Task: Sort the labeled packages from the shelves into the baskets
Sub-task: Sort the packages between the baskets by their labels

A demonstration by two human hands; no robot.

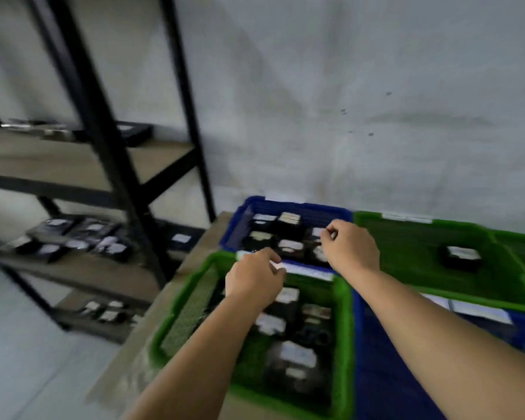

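The picture is blurred by motion, so fine detail is lost. Taking the far blue basket (288, 207) as the landmark: well to its left stands a black-framed shelf unit (103, 140) with wooden boards, and on its middle board lies a cluster of dark packages with white labels (73, 237); a few more sit on the board below (106, 312) and one or two on the board above (134, 131).

Directly in front of the blue basket, touching its near rim, is a green basket (191, 310) holding several dark labeled packages (291, 353). The left hand (255, 280) hangs over the seam between these two baskets, fingers curled loosely inward, narrow rather than spread. Its fingertips are at a white label strip on the rim (303, 271); whether they pinch it or merely touch it I cannot tell.

Inside the blue basket lie about half a dozen dark packages with pale labels (290, 219). The right hand (350, 247) hovers over the basket's right part, thumb and forefinger drawn close as in a pinch, the other fingers curled. Whether anything is between them cannot be made out.

To the right of the blue basket, side by side with it, sits a second green basket (412, 262) with one dark labeled package (461, 257). In front of that one is another blue basket (385, 374), under the right forearm.
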